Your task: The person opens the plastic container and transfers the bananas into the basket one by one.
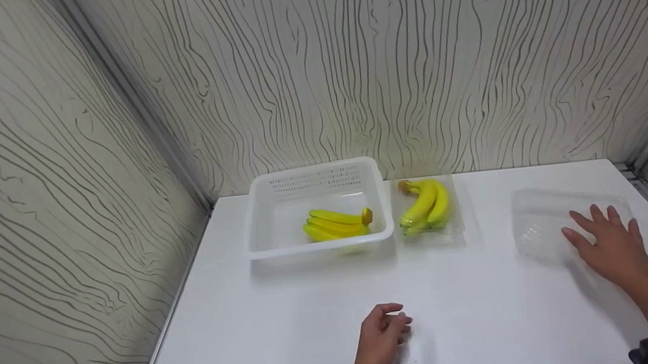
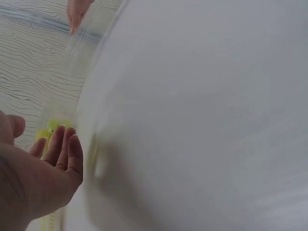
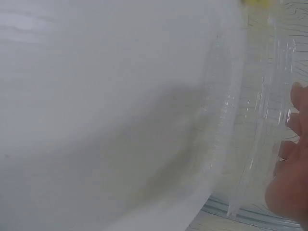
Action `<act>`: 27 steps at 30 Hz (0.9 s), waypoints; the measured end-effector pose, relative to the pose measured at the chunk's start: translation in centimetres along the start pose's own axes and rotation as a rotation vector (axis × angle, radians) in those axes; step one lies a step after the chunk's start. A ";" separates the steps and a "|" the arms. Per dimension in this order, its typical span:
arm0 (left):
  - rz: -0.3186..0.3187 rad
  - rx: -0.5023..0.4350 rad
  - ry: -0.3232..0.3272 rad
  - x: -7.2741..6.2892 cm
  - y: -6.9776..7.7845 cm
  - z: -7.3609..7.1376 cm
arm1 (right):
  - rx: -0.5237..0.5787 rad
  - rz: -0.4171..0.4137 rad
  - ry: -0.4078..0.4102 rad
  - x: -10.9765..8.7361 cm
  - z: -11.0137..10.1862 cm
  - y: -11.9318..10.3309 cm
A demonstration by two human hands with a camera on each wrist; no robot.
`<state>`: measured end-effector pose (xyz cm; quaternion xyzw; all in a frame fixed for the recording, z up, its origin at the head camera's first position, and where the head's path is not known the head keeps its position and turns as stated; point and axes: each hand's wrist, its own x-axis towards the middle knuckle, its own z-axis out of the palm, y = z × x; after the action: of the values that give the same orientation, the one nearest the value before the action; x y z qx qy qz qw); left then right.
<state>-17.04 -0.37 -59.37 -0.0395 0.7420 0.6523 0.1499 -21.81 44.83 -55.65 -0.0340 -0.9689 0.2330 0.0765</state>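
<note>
My right hand [image 1: 613, 249], fingers spread, lies over a clear plastic container [image 1: 543, 232] at the right side of the table. In the right wrist view its fingertips are right at the top of the clear container [image 3: 250, 130]. My left hand [image 1: 380, 337] is near the front middle of the table, fingers loosely bent and holding nothing. Beyond it, a bunch of bananas [image 1: 436, 201] sits in another clear plastic container [image 1: 454, 238]. A second bunch of bananas [image 1: 337, 225] lies inside a white plastic basket [image 1: 321, 246].
The white table [image 1: 243, 332] carries everything. A wood-grain patterned wall [image 1: 314, 76] rises behind it, with another patterned wall [image 1: 35, 204] on the left. The basket stands at the back left, its side close to the container with bananas.
</note>
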 end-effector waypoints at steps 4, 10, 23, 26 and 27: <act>-0.010 -0.006 0.011 0.2 0.1 -0.5 | 0.009 -0.014 0.005 1.8 -0.3 0.0; -0.009 -0.009 0.027 0.3 0.2 -0.9 | 0.015 -0.012 0.020 3.1 -0.6 -2.2; -0.022 -0.002 0.070 0.1 0.6 -1.7 | -0.045 -0.025 0.019 4.0 1.9 -4.6; -0.031 -0.005 0.078 0.1 0.6 -1.9 | -0.007 -0.038 0.006 4.4 2.2 -4.8; -0.028 -0.010 0.077 0.0 0.5 -1.9 | 0.008 -0.038 0.006 4.5 2.4 -5.2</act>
<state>-17.53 -2.15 -58.72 -0.0756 0.7433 0.6518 0.1302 -26.80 39.64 -54.78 -0.0159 -0.9682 0.2353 0.0838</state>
